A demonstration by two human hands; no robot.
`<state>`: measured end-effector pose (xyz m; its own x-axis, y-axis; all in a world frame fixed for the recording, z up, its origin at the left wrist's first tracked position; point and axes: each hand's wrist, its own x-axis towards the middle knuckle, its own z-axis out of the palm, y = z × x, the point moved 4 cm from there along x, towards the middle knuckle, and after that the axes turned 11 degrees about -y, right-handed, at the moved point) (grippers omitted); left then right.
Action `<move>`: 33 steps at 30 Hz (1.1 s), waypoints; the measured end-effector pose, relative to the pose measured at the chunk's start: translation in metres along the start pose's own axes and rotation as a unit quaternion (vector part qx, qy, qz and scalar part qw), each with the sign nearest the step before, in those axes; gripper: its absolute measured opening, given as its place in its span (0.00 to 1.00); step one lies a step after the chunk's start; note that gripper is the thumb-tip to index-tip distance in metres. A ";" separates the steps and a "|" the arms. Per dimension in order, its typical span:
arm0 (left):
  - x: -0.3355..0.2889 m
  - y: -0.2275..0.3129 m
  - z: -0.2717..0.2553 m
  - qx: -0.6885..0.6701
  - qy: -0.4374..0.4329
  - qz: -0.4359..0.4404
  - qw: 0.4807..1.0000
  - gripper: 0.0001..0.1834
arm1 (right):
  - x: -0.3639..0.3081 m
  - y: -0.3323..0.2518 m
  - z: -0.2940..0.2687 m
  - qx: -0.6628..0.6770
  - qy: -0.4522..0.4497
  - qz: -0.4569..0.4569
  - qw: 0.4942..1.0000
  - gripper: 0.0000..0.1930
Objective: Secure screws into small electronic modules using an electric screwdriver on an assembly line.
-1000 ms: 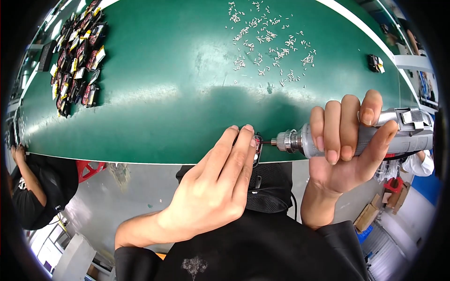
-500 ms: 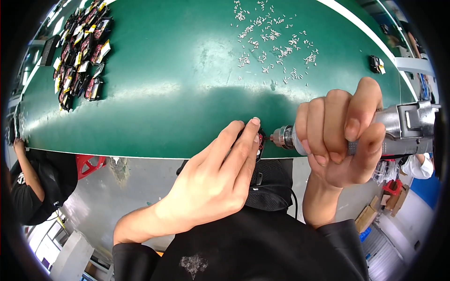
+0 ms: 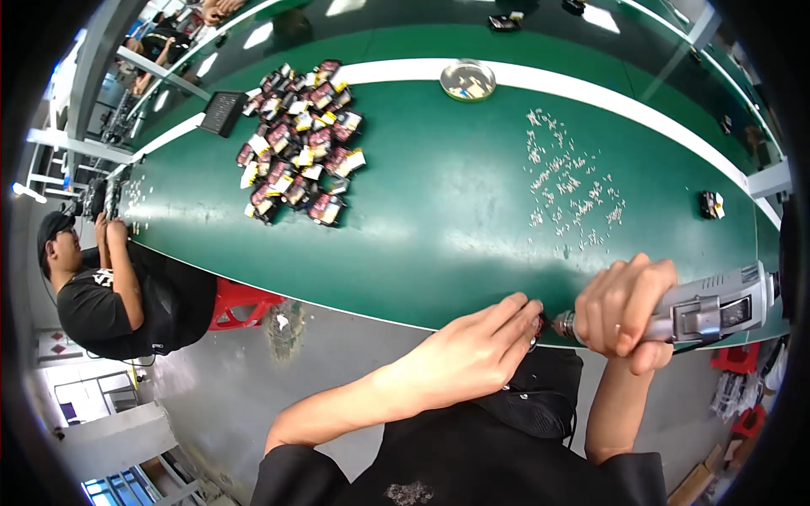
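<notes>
My left hand point(image 3: 460, 358) is closed over a small black-and-red device point(image 3: 537, 331) at the near edge of the green table. Its fingers cover most of that device. My right hand point(image 3: 626, 308) wraps around a silver-grey electric screwdriver point(image 3: 713, 312), which lies nearly level and points left. The tip of the screwdriver meets the device beside my left fingertips; whether it sits on a screw is too small to tell. Farther off, many tiny light-coloured screws point(image 3: 567, 183) lie scattered on the table.
Similar devices point(image 3: 326, 208) with white and yellow tags form a pile at left, near a black tray point(image 3: 222, 113). A round metal dish point(image 3: 467, 80) stands at the back, and one device point(image 3: 711, 205) lies alone at right. A co-worker point(image 3: 105, 295) sits at far left.
The view has swung up and to the left, so the dish, the tray and the co-worker show more fully. My hands keep the device and screwdriver together; the right hand's fingers now curl tighter.
</notes>
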<state>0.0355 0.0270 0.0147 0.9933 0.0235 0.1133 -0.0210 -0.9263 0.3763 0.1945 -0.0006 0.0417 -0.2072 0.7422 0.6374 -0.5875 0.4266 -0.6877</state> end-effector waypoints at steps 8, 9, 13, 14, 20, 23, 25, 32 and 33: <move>-0.063 -0.108 -0.105 0.156 0.240 -0.291 0.913 0.18 | -0.057 -0.022 0.002 0.039 0.200 -0.071 0.977 0.12; -0.076 -0.133 -0.112 0.164 0.256 -0.328 0.894 0.17 | -0.058 -0.017 0.004 0.034 0.222 -0.055 0.973 0.12; -0.091 -0.166 -0.106 0.247 0.210 -0.425 0.845 0.19 | -0.073 -0.001 0.007 0.062 0.286 -0.023 0.956 0.11; -0.082 -0.160 -0.102 0.271 0.212 -0.409 0.845 0.19 | -0.076 0.003 0.007 0.066 0.294 -0.017 0.953 0.11; 0.014 -0.090 -0.064 0.107 0.193 -0.230 0.948 0.17 | -0.085 0.015 0.004 0.133 0.314 -0.055 0.938 0.10; 0.055 -0.085 -0.043 0.040 0.168 -0.169 0.970 0.15 | -0.088 0.012 0.004 0.157 0.333 -0.060 0.928 0.10; 0.072 -0.092 -0.034 0.056 0.158 -0.154 0.974 0.12 | -0.090 0.011 0.004 0.160 0.332 -0.064 0.927 0.10; 0.093 -0.096 -0.024 0.188 0.094 -0.129 0.969 0.06 | -0.092 0.010 0.004 0.175 0.327 -0.072 0.926 0.09; 0.094 -0.094 -0.026 0.190 0.093 -0.128 0.969 0.06 | -0.092 0.010 0.005 0.181 0.320 -0.071 0.927 0.07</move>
<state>0.1278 0.1264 0.0135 0.9220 0.3054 0.2380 0.3019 -0.9519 0.0521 0.2040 -0.0670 -0.0224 0.3319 0.8955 0.2967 -0.8208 0.4291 -0.3770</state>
